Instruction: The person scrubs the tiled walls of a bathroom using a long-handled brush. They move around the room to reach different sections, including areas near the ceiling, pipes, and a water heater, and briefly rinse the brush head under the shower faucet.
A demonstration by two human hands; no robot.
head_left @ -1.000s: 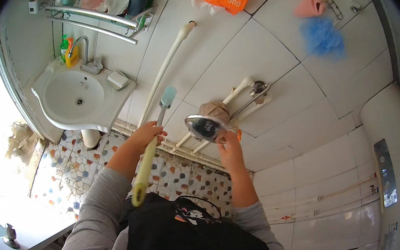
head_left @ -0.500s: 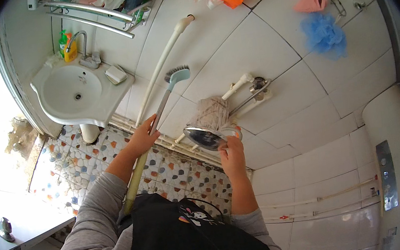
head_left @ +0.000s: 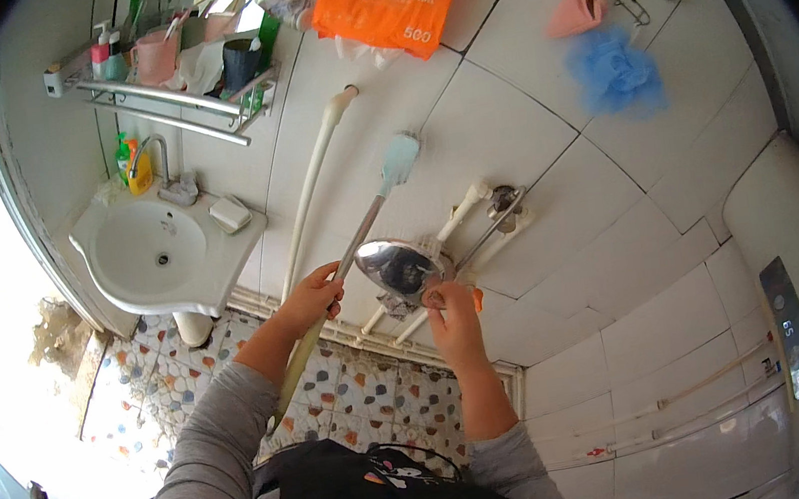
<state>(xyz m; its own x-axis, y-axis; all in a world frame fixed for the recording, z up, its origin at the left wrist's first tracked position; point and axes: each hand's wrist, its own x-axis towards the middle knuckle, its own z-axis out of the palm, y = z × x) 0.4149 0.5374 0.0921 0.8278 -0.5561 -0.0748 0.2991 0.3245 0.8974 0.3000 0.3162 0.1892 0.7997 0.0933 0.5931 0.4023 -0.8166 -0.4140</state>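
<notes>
My left hand (head_left: 310, 300) is closed round the handle of a long scrub brush (head_left: 371, 215), whose yellow-green lower end runs down past my forearm. Its pale blue head lies close to the white tiled wall, with the bristles mostly hidden behind it. To the right, my right hand (head_left: 454, 315) grips a round shower head (head_left: 399, 264) by its handle. The chrome back of the shower head faces me; a greyish, blurred patch like water shows below it. Something small and orange sticks out beside my right fingers.
A white washbasin (head_left: 139, 302) stands at the left, with a soap dish (head_left: 230, 214) on its edge. Pipes (head_left: 315, 185) and a shower valve (head_left: 505, 203) are fixed to the wall. A metal shelf (head_left: 159, 91), an orange packet (head_left: 387, 1) and a blue bath puff (head_left: 614, 75) hang above.
The brush head has moved right along the wall and turned so its bristles face away. The shower head has tilted, and the wide spray seen behind it earlier is mostly hidden. My view has shifted.
</notes>
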